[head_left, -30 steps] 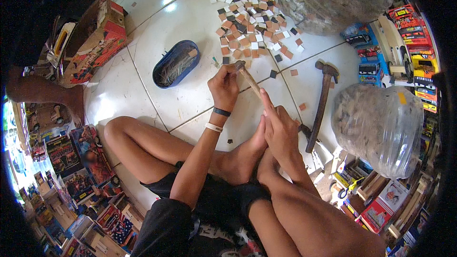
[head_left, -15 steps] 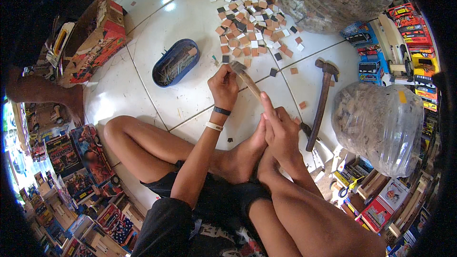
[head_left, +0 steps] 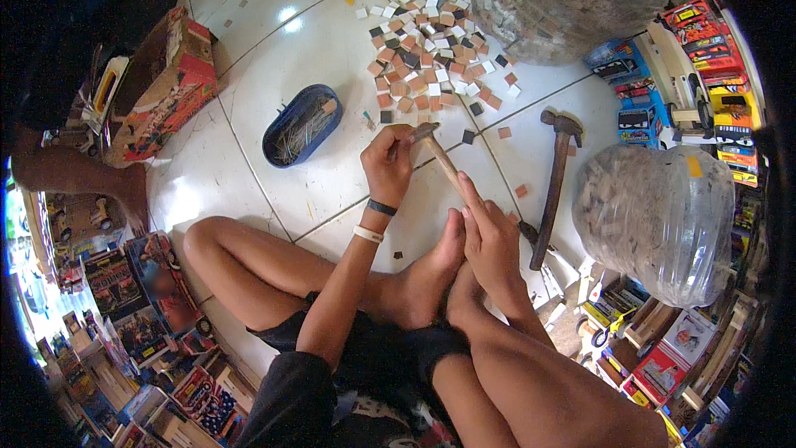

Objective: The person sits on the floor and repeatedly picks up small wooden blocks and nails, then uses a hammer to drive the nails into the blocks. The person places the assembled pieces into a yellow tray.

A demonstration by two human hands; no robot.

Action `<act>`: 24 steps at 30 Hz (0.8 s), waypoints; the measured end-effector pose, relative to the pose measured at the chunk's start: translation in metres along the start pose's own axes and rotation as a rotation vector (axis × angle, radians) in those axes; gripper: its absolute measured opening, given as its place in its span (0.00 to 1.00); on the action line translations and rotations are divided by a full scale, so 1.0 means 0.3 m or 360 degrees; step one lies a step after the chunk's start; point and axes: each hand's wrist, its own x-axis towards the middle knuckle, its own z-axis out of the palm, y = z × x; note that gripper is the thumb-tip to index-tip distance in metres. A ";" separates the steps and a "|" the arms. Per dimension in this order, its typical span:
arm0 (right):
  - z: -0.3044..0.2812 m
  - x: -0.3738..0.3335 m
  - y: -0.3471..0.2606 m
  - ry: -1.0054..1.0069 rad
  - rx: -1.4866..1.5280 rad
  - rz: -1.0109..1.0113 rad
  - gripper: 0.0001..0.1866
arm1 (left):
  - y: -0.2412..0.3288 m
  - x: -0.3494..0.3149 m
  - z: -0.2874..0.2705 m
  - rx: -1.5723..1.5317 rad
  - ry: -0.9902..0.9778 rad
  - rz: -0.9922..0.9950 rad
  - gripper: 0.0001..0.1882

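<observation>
Brown hammer (head_left: 444, 161): my right grip (head_left: 492, 236) pinches it. My left grip (head_left: 386, 168) curls by its head; can't tell if it pinches. Blue tub (head_left: 332, 129) sits at ten o'clock.

dark loose sleeve (head_left: 286, 398) | dark shirt (head_left: 394, 416), pale-and-red print | black shorts (head_left: 445, 347) | left wrist: black band (head_left: 382, 208), white band (head_left: 368, 234)

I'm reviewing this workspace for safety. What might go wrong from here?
The small hammer has its head right by the left hand, so a slip might bruise it. The right hand grips the handle just above a bare foot in the picture; a dropped hammer could perhaps hit it. The open blue oval container might spill if knocked.
</observation>
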 end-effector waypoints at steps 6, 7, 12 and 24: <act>-0.015 -0.122 0.073 -0.0011 0.0272 0.0003 0.27 | 0.247 0.277 -0.011 -0.0259 0.0096 0.0660 0.08; -0.013 -0.137 0.087 -0.0050 0.0299 0.0030 0.27 | 0.291 0.368 -0.002 -0.0365 0.0156 0.0639 0.07; -0.046 -0.155 0.087 -0.0232 0.0262 0.0111 0.30 | 0.307 0.825 0.039 0.0194 0.0443 0.0823 0.12; -0.216 -0.030 0.077 -0.0689 0.0244 0.0408 0.14 | 0.050 0.420 -0.268 0.0489 0.0167 0.0119 0.06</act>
